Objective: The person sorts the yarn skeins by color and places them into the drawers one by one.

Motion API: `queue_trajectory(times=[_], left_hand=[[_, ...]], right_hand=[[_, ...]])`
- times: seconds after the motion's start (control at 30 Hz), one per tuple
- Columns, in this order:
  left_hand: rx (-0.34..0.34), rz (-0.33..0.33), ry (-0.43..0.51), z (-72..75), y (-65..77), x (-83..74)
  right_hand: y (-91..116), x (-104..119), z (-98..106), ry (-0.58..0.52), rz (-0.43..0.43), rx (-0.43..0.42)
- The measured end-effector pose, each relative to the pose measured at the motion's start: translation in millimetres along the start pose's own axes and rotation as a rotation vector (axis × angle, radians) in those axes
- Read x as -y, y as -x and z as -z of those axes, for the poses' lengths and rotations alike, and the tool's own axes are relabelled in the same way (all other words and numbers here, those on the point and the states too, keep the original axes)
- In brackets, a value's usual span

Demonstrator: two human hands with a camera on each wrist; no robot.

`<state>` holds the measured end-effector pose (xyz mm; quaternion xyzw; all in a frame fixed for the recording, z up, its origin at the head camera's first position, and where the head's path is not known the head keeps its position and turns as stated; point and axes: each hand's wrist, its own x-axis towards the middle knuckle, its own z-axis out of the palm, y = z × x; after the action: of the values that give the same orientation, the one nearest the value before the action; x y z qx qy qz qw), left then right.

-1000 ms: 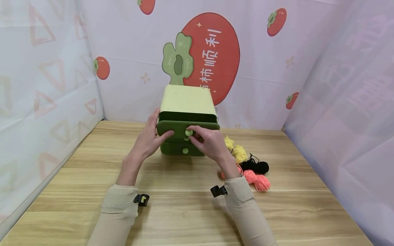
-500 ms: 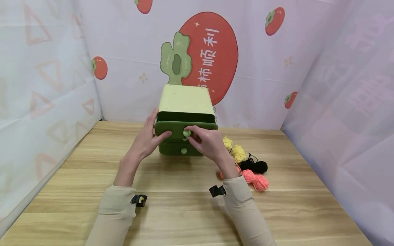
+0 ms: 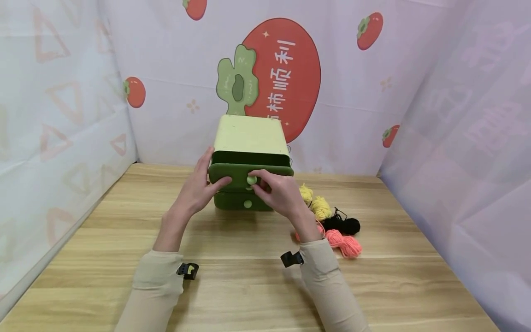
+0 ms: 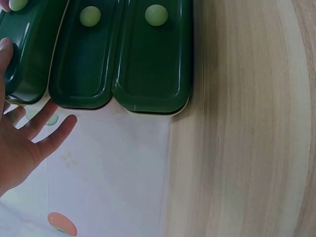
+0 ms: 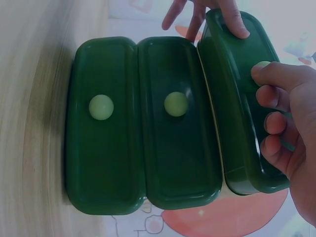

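A small cream cabinet [image 3: 250, 133] with three dark green drawers stands on the table. Its top drawer [image 3: 239, 171] is pulled partway out, while the middle drawer [image 5: 182, 158] and bottom drawer [image 5: 104, 163] sit closed. My right hand [image 3: 286, 196] pinches the top drawer's round pale green knob [image 3: 251, 180] between thumb and fingers. At the cabinet's left side, my left hand [image 3: 195, 189] rests its thumb on the drawer front. Its other fingers, spread in the left wrist view, reach along the side. What lies inside the top drawer is hidden.
Right of the cabinet lie yellow yarn [image 3: 321, 207], black yarn [image 3: 342, 224] and coral yarn [image 3: 350, 246], partly behind my right forearm. Printed cloth walls [image 3: 178, 55] enclose the wooden table [image 3: 236, 286] at the back and sides.
The head view has shifted very slightly. Both hands keep their places at the top drawer, which stays partway out.
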<state>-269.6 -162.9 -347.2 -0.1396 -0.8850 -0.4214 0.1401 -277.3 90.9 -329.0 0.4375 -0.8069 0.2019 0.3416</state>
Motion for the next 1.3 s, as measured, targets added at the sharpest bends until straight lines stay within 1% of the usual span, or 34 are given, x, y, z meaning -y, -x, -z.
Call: queue_trajectory(times=[0.33,0.57,0.67,0.83,1.07,1.2,1.3], left_hand=[[-0.001,-0.009,-0.008,-3.2,-2.7,-2.0],[-0.005,-0.004,-0.004,0.7,-1.8,-1.6],[-0.01,-0.001,-0.019,2.0,-1.5,-0.3],[-0.013,-0.001,-0.017,2.2,-0.7,0.1],[-0.012,0.028,0.01,3.0,2.7,-0.4],[-0.011,0.017,0.006,1.7,2.5,-1.1],[-0.01,0.012,-0.001,0.5,1.7,-1.3]], right_hand=[[-1,3,9,-0.025,-0.046,0.037],[-4,4,13,-0.083,-0.07,0.04],[-5,5,13,-0.089,-0.092,0.056],[-7,7,13,-0.09,-0.132,0.078],[-12,8,22,-0.116,-0.134,0.076],[-11,2,30,-0.149,-0.143,0.067],[-9,-4,35,-0.156,-0.131,0.059]])
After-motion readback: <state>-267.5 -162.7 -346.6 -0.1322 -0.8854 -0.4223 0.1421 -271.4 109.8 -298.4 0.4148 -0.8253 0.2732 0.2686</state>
